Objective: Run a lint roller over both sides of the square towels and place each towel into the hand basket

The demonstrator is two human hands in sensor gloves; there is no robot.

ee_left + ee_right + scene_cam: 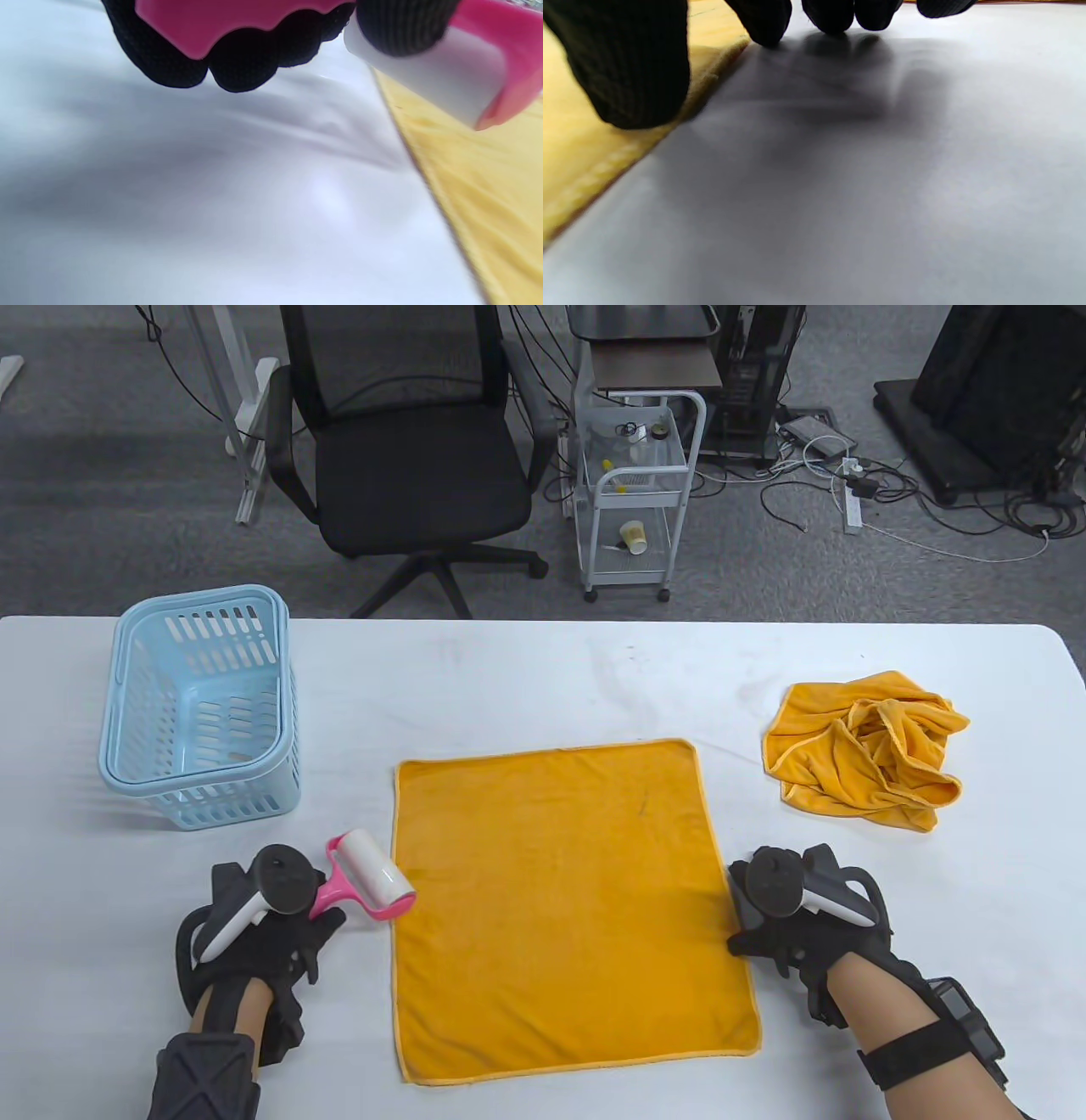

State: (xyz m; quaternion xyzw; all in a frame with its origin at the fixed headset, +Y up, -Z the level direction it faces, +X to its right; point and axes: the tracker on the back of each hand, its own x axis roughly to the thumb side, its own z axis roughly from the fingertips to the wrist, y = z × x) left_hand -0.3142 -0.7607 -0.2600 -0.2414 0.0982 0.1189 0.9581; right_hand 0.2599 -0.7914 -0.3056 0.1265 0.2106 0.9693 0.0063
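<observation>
The flat towel (573, 908), orange and spread square, lay on the white table (543, 678), and serves as the landmark here. Just off its left edge the lint roller (371, 875) sat with its white drum touching that edge, its pink handle gripped in the curled fingers of the left hand (254, 925). At the towel's right edge the right hand (797, 916) rested, holding nothing. Beyond the towel's far left corner stood the light blue hand basket (200, 708), upright. Off its far right corner a second, crumpled towel (865, 751) lay in a heap, well apart from the flat one.

The table's white covering showed faint smudges beyond the towel's far edge. Past the table, on grey carpet, stood a black office chair (407, 449), a small white trolley (636, 492) and tangled cables.

The left wrist view alone showed the fingers (237, 63) wrapped under the pink handle (229, 21) and the drum (441, 80) hanging over the towel's hem. The right wrist view alone showed the thumb (628, 63) pressing on the towel's border while the other fingertips (831, 15), loosely bent, touched the bare table beside it.
</observation>
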